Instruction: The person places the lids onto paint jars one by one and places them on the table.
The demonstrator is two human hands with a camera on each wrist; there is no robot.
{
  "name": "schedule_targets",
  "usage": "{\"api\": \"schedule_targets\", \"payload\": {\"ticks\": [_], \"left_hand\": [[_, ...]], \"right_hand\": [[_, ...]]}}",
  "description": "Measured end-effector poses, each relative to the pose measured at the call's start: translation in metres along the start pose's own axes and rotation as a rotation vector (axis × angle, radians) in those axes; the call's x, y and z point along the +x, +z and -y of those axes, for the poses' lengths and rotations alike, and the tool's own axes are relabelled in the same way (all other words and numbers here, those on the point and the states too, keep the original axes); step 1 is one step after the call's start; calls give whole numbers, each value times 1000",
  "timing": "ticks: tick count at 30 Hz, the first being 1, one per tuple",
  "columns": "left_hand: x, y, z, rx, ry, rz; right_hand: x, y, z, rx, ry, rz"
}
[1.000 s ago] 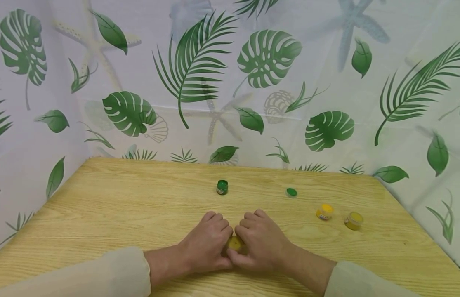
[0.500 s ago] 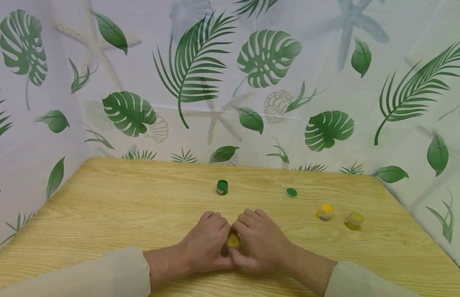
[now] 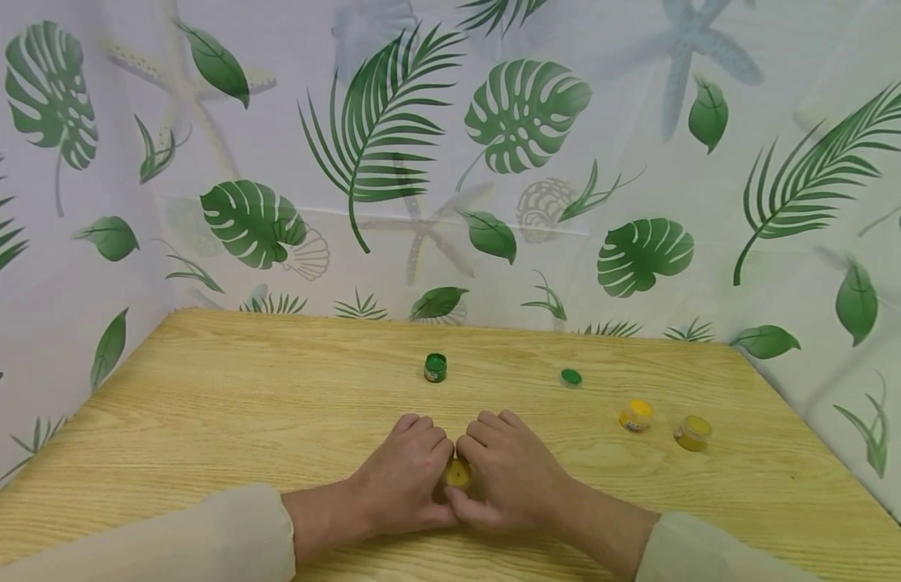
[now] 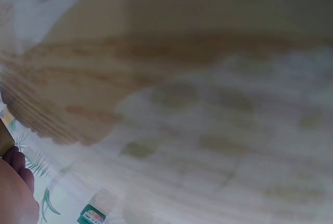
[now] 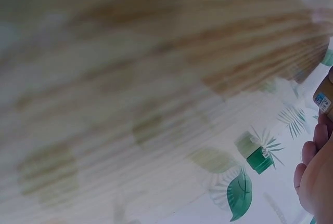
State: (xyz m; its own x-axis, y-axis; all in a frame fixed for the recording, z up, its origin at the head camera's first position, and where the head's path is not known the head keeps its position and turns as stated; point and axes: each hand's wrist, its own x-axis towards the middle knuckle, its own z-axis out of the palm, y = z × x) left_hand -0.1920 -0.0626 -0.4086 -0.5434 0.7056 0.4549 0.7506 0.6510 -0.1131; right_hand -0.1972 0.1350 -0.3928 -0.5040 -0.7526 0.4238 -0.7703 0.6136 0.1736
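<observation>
A small jar (image 3: 458, 474) with a brownish-yellow top sits between the two hands near the table's front. My left hand (image 3: 405, 478) grips it from the left, its thumb along the near side. From the right, my right hand (image 3: 514, 481) holds the same jar with curled fingers and thumb. Most of the jar's sides are hidden by the hands in the head view. A printed label shows on the jar (image 5: 323, 99) in the right wrist view. Only an edge of the jar (image 4: 5, 140) appears in the left wrist view, beside the fingers.
Beyond the hands stands an uncovered green paint jar (image 3: 435, 369). A green lid (image 3: 570, 377) lies to its right. Farther right are a bright yellow jar (image 3: 636, 415) and a dull yellow jar (image 3: 693, 433). A leaf-printed cloth (image 3: 421, 178) rises behind the wooden table (image 3: 239, 404).
Over the last second the right hand's fingers and the jar have shifted very slightly left, and the jar's top has turned a little. The other jars have stayed in place.
</observation>
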Motion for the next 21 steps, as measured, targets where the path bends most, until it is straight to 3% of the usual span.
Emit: {"api": "schedule_targets", "payload": {"ticks": [8,16,21], "left_hand": [[1,-2,1,-12,7,19],[2,0,1,-27,28,-2],[3,4,0,-56,38,-19]], "right_hand": [[2,0,0,18,-18,-26],[4,5,-2,55,-90,-134],[4,6,0,24,-81,-125]]}}
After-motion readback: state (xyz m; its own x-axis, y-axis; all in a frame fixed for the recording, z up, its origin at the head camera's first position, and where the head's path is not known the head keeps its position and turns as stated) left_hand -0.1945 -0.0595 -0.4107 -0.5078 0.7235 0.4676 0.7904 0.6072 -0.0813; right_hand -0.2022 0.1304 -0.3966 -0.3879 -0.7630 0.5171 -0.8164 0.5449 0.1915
